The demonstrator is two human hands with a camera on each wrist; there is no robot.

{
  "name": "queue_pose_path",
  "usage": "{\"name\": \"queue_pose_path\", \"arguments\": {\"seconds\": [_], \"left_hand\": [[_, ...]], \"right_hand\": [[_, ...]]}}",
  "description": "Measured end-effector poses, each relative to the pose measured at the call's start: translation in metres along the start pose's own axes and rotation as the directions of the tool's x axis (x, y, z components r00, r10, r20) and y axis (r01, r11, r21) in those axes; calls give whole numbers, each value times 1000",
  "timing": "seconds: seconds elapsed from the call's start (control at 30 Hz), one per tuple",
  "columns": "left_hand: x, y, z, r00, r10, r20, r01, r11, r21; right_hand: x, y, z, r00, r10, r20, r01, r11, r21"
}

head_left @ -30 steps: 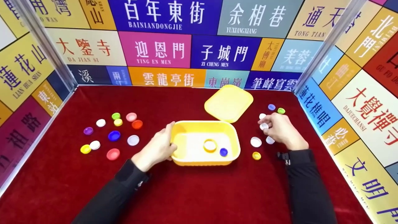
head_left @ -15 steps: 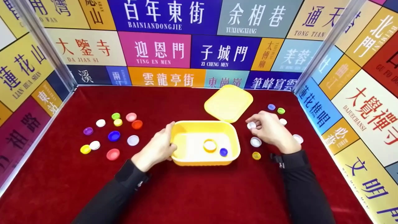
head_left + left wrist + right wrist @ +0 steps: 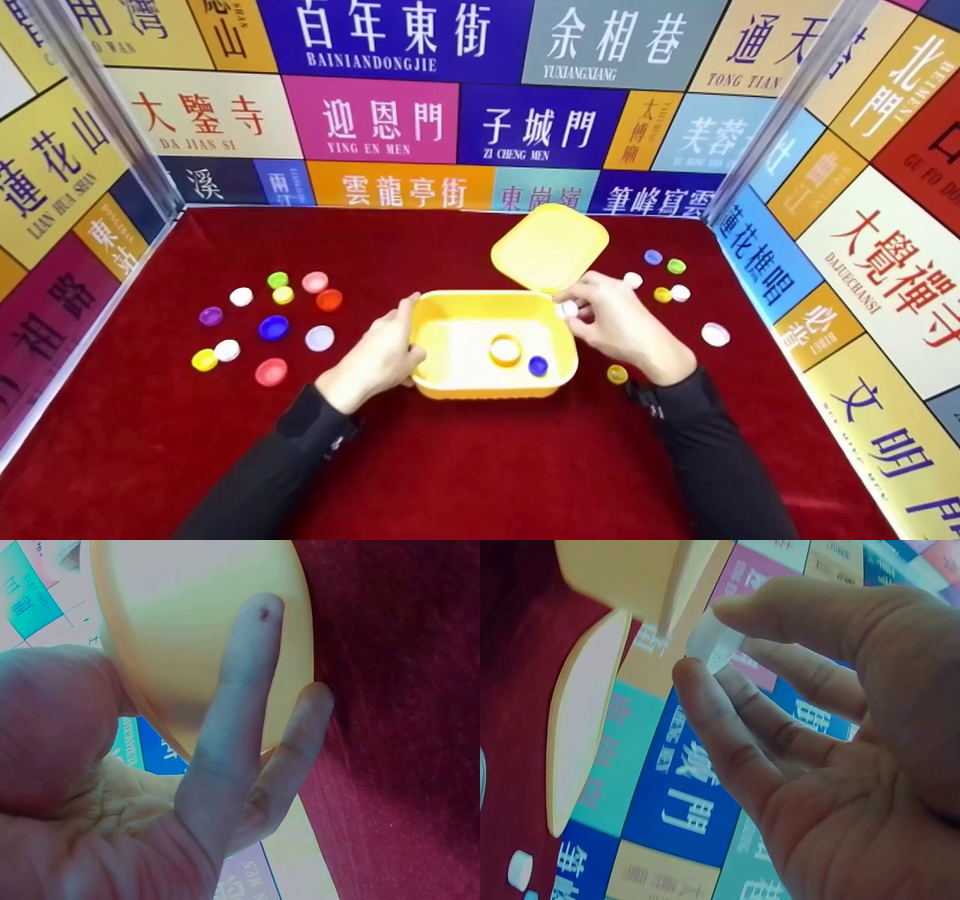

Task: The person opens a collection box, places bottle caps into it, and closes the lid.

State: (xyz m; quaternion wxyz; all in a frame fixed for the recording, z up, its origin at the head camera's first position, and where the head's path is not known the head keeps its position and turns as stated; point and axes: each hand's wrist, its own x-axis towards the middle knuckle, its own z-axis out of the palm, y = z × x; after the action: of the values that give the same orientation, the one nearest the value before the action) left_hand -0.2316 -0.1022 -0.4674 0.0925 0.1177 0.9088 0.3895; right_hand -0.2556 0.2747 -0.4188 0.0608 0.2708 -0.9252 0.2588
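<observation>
My left hand (image 3: pixel 375 356) grips the left end of a yellow plastic box (image 3: pixel 487 391). In the left wrist view the fingers lie along the box's outer wall (image 3: pixel 180 615). Inside the box are a yellow-rimmed cap (image 3: pixel 505 351) and a small blue cap (image 3: pixel 538 366). Beside the right rim, my right hand (image 3: pixel 622 322) pinches a white bottle cap (image 3: pixel 568 309). The right wrist view shows that cap (image 3: pixel 718 639) between thumb and fingertips, close to the box's edge. A yellow cap (image 3: pixel 617 374) lies on the cloth below the right hand.
A yellow lid (image 3: pixel 551 247) lies behind the box. Several coloured caps, including a blue one (image 3: pixel 274 328), are spread at left. More lie at right, among them a whitish cap (image 3: pixel 715 334) and a green one (image 3: pixel 676 266). Printed panels (image 3: pixel 375 120) wall in the red cloth (image 3: pixel 465 465).
My right hand picked up the white cap among the right-hand caps and carried it left to the box's rim. My left hand and the box stay put.
</observation>
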Motion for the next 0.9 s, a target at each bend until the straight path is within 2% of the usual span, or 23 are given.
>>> {"name": "queue_pose_path", "arguments": {"seconds": [0.2, 0.4, 0.53, 0.9], "left_hand": [[-1, 0, -1, 1000, 2, 3, -2, 1000, 0], [-1, 0, -1, 1000, 13, -5, -13, 1000, 5], [-1, -1, -1, 1000, 14, -6, -14, 1000, 5], [-1, 0, -1, 1000, 5, -6, -5, 1000, 18]], "right_hand": [[3, -13, 20, 992, -130, 8, 130, 990, -61], [8, -22, 39, 977, -208, 55, 213, 969, -127], [9, -23, 47, 972, -224, 70, 233, 958, -168], [8, -23, 52, 974, -192, 124, 215, 952, -217]]}}
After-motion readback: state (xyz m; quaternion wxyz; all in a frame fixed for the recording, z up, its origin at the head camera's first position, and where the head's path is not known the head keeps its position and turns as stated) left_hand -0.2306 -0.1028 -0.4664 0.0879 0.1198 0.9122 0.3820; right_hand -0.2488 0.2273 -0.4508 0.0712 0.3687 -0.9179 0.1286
